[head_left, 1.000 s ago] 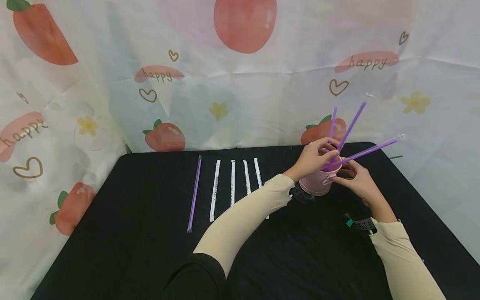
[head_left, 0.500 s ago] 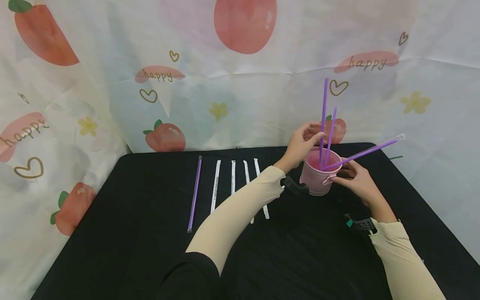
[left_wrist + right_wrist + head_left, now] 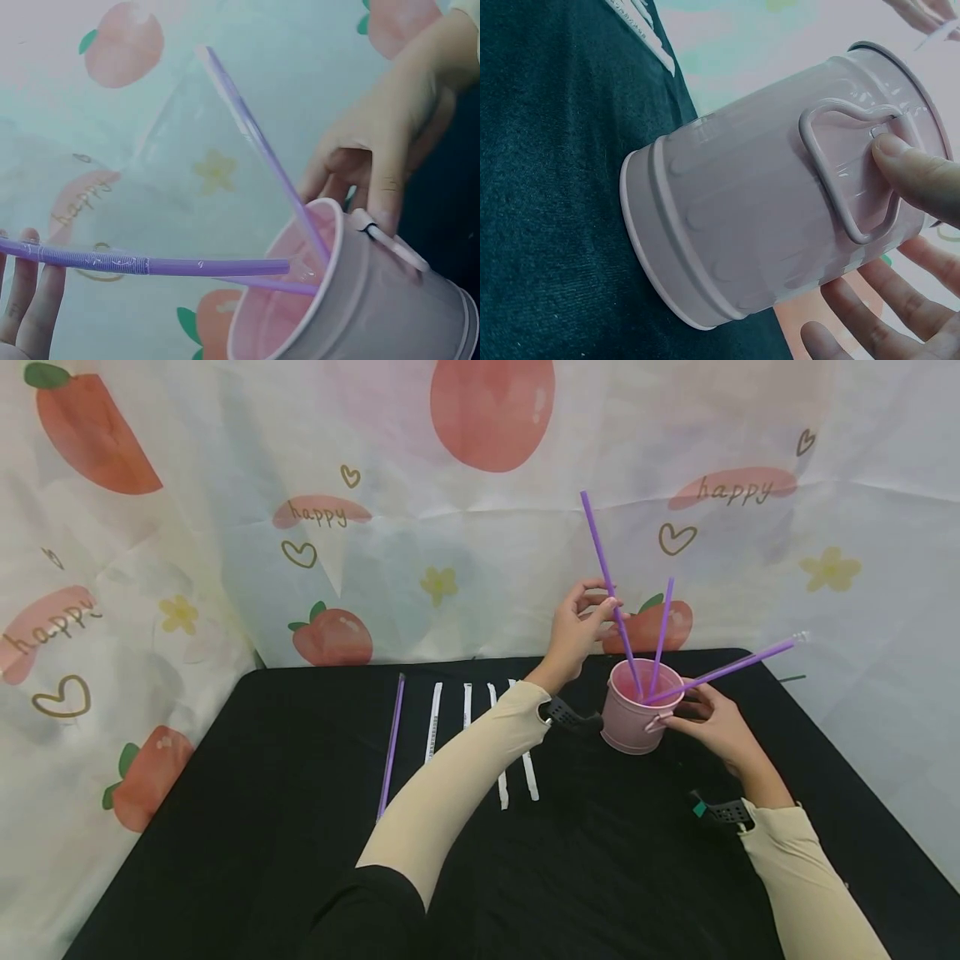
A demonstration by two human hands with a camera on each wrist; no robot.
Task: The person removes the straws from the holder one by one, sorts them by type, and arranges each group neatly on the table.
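Note:
The left hand pinches a purple wrapped straw whose lower end is inside the pink bucket; the straw leans left. Two other purple straws stand in the bucket, one nearly upright and one slanting far to the right. On the bucket's right side, the right hand holds it near the rim. In the right wrist view its thumb presses by the handle of the bucket, the fingers spread around the side.
On the black tablecloth, a purple straw lies left of several white paper-wrapped strips, partly covered by the left sleeve. A printed cloth hangs behind the table.
Over the last second, the left hand has moved left and up from the bucket's mouth, and its straw has swung from leaning right to leaning left. The right hand and bucket have stayed in place.

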